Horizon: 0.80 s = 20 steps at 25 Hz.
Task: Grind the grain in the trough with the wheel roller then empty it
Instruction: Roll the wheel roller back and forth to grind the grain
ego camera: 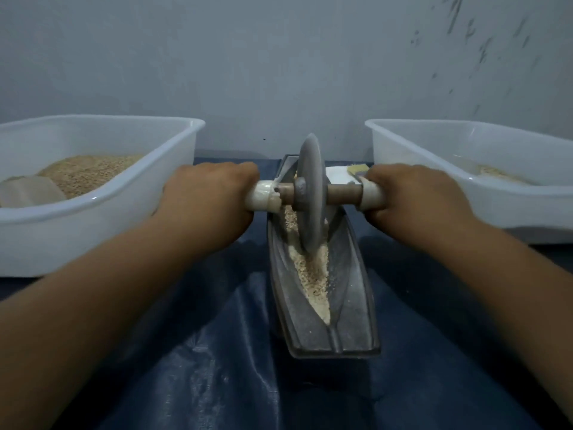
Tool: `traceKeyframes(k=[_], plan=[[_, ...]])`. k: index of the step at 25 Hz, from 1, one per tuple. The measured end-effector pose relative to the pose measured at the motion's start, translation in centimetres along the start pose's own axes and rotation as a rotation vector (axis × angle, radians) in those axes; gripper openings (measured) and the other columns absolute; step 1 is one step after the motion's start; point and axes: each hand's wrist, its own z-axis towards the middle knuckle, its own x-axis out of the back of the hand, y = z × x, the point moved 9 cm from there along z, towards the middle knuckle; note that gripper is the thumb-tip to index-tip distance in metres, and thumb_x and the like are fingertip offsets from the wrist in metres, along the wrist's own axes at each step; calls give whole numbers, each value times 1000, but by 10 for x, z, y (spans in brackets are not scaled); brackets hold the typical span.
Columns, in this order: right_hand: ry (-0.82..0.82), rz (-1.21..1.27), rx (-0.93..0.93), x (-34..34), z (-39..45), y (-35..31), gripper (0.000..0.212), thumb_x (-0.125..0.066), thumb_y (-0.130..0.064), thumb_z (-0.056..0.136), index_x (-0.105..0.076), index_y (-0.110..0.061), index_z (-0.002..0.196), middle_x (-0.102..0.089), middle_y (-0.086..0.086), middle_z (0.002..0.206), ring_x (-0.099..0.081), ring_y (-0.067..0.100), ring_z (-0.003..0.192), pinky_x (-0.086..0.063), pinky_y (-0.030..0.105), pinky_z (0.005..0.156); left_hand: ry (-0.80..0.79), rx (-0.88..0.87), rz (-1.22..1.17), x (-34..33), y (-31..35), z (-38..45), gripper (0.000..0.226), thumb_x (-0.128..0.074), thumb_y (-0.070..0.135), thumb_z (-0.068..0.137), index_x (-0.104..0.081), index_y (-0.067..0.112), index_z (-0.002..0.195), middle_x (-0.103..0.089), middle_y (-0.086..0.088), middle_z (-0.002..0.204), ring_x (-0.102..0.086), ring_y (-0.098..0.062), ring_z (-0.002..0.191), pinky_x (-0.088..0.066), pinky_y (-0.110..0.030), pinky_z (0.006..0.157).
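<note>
A dark blue cloth (217, 367) covers the surface nearest the person, wrinkled and shiny. On it lies the long grey trough (350, 305), running away from the person, its near end blunt and flat. A pale strip of grain (314, 280) fills the groove down its middle, coming to a point toward the near end.

Farther along, the grey wheel (311, 193) stands upright on its edge in the groove, sunk into the grain. A brown axle runs through its hub, with a white handle on each side. The left hand (206, 193) grips the left handle (263, 195), fingers curled over it and pressed together, knuckles up; the wheel is just to the right of these fingers. The right hand (412, 193) grips the right handle (370, 197) the same way, the wheel just to the left of its fingers.

Just beyond the right fingers a brush (356, 172) lies by something white.

Left of the left fingers sits a white tub (102, 209) holding a heap of grain and a pale scoop. Right of the right fingers sits a second white tub (502, 206) with a thin layer of pale meal in it.

A plain grey wall (279, 66) rises behind.
</note>
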Motion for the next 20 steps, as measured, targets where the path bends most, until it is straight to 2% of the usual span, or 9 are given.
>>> traceKeyframes(k=[2, 5, 8, 10, 12, 14, 16, 18, 20], plan=[[-33, -26, 7, -4, 5, 0, 16, -64, -32, 84, -63, -31, 100, -67, -1, 99, -62, 28, 93, -46, 33, 71, -35, 13, -26, -6, -1, 7, 10, -56, 26, 83, -47, 26, 86, -58, 4, 81, -53, -22, 74, -43, -32, 66], [-333, 74, 31, -1, -8, 4, 17, -73, -38, 69, -63, -34, 82, -66, -10, 77, -61, 9, 69, -45, 29, 59, -234, -62, -101, -8, -3, -1, 17, -61, 22, 74, -46, 31, 75, -55, 8, 72, -56, -16, 70, -48, -32, 66], [-520, 96, 111, 16, -38, 0, 49, -63, -66, 44, -62, -49, 89, -65, -20, 70, -62, -1, 61, -52, 29, 56, -426, -164, -199, 5, -2, -24, 27, -61, 40, 54, -53, 44, 80, -61, 17, 73, -58, -5, 61, -49, -28, 58], [-508, 61, 150, 24, -44, -2, 59, -57, -72, 39, -60, -52, 95, -65, -23, 71, -62, -2, 61, -55, 31, 56, -478, -176, -211, 9, -5, -32, 42, -55, 54, 45, -53, 50, 87, -58, 34, 79, -58, 5, 67, -48, -27, 55], [-433, 66, 128, 20, -35, -6, 51, -61, -69, 45, -61, -47, 91, -65, -20, 73, -61, 1, 62, -51, 31, 54, -433, -139, -222, 3, -4, -28, 32, -61, 48, 52, -54, 47, 83, -61, 26, 75, -59, -1, 63, -47, -27, 56], [-236, 45, 67, 12, -18, -6, 28, -68, -52, 64, -62, -38, 88, -66, -11, 76, -60, 8, 66, -43, 29, 56, -242, -71, -161, -1, -5, -13, 16, -65, 32, 67, -51, 35, 76, -57, 7, 65, -55, -9, 61, -47, -31, 60], [-41, -23, 11, 5, -5, -4, 17, -66, -37, 80, -62, -32, 96, -67, -6, 93, -62, 24, 86, -41, 30, 64, -54, -9, -60, 0, -2, -4, 15, -61, 27, 79, -45, 28, 78, -49, 7, 66, -52, -19, 65, -44, -31, 62], [-23, -35, 7, -2, 1, -3, 14, -63, -31, 84, -59, -30, 97, -67, -4, 97, -61, 27, 91, -42, 31, 69, 15, 1, -39, -1, 1, 3, 13, -58, 26, 83, -45, 26, 82, -48, 7, 70, -53, -23, 70, -43, -32, 64], [-173, 17, 41, -2, -2, -1, 14, -67, -31, 80, -55, -31, 88, -63, -11, 86, -60, 20, 80, -44, 31, 66, -72, -25, -75, -5, -1, 4, 13, -59, 23, 80, -46, 27, 81, -52, 7, 72, -56, -21, 71, -49, -34, 68]])
